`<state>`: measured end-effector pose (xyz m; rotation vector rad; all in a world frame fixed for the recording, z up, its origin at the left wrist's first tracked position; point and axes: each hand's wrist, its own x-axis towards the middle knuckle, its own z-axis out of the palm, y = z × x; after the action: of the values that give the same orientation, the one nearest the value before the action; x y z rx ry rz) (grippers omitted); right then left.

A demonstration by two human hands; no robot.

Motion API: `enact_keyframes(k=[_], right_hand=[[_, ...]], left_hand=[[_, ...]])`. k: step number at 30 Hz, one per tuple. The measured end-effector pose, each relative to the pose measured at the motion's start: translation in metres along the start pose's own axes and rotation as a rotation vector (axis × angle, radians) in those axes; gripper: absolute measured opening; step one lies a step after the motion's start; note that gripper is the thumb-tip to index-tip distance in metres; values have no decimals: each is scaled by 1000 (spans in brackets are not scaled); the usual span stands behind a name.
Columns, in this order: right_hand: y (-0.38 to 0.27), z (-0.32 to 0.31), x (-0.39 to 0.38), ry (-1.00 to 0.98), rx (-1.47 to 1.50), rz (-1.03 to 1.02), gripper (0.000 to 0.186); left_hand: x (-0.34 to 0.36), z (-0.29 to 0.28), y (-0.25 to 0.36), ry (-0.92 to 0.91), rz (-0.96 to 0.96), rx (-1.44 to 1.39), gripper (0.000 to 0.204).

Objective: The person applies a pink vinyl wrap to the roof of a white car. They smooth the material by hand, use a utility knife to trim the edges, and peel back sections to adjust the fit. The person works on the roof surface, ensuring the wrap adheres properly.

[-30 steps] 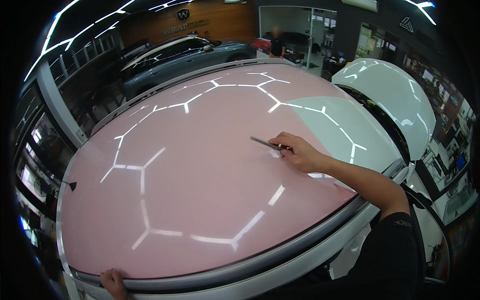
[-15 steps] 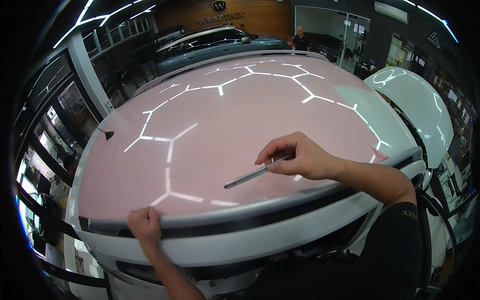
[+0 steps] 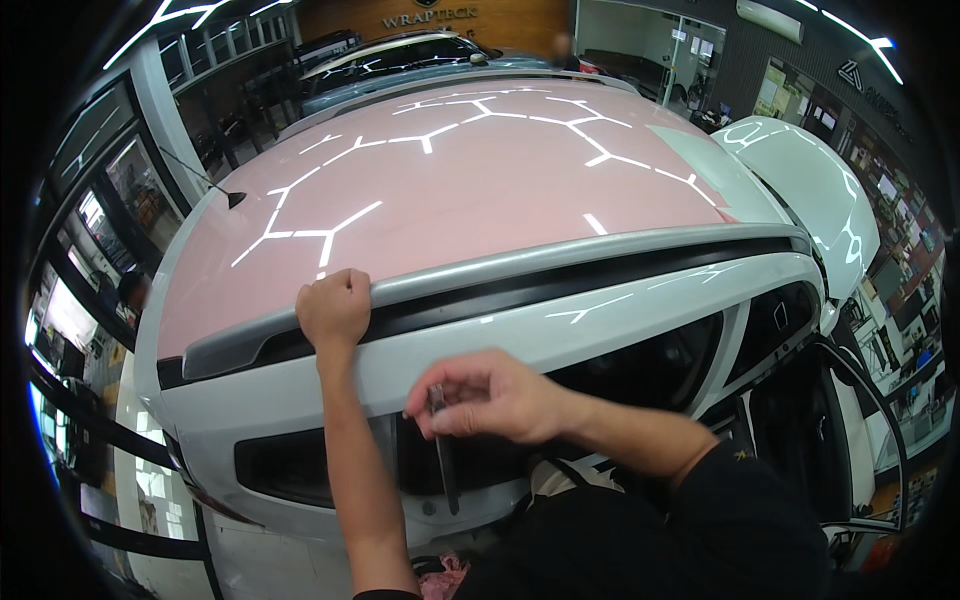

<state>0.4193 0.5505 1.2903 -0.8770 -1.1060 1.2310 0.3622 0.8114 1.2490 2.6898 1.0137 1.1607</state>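
Note:
My left hand (image 3: 335,309) is closed over the silver roof rail (image 3: 560,256) of a white car, near the rail's left end. Lower down, in front of the car's side windows, my right hand (image 3: 490,397) pinches a slim metal cutter knife (image 3: 446,465) between thumb and fingers. The knife hangs tip down, apart from the car body, with its upper end partly hidden by the fingers. Glossy pink film (image 3: 450,190) covers most of the roof. Toward the right, a pale strip of roof (image 3: 710,172) shows beyond the film's edge.
A black antenna (image 3: 236,199) stands at the roof's left. The car's pale hood (image 3: 800,185) rises at the right, and an open door (image 3: 868,430) swings out below. Another car (image 3: 400,70) is parked behind. A crumpled pink piece (image 3: 443,577) lies low near my body.
My right hand has moved from above the roof down and left to the car's side, turning the knife tip downward. The view has shifted; my left hand stays on the rail.

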Motion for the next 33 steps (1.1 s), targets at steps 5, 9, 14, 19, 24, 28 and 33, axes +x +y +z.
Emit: enact_keyframes(k=[5, 9, 14, 19, 24, 28, 33], right_hand=[[88, 5, -42, 246, -331, 91, 28], [203, -64, -96, 534, -864, 297, 20], [336, -124, -278, 591, -1153, 646, 19], [316, -111, -317, 334, -776, 1368, 26], [302, -81, -354, 499, -329, 1322, 15], [275, -87, -367, 674, -7, 1138, 11], [274, -91, -338, 561, 142, 1164, 18]], left_hand=[[-2, -6, -7, -29, -18, -14, 38], [-2, -8, -9, -32, -31, -11, 39], [3, -6, 9, -55, -6, -98, 41], [0, -4, -6, -96, -56, -10, 41], [2, -2, -5, -62, -48, -60, 39], [-2, 3, -6, 22, -24, -122, 37], [1, 1, -2, -20, -56, -58, 37]])
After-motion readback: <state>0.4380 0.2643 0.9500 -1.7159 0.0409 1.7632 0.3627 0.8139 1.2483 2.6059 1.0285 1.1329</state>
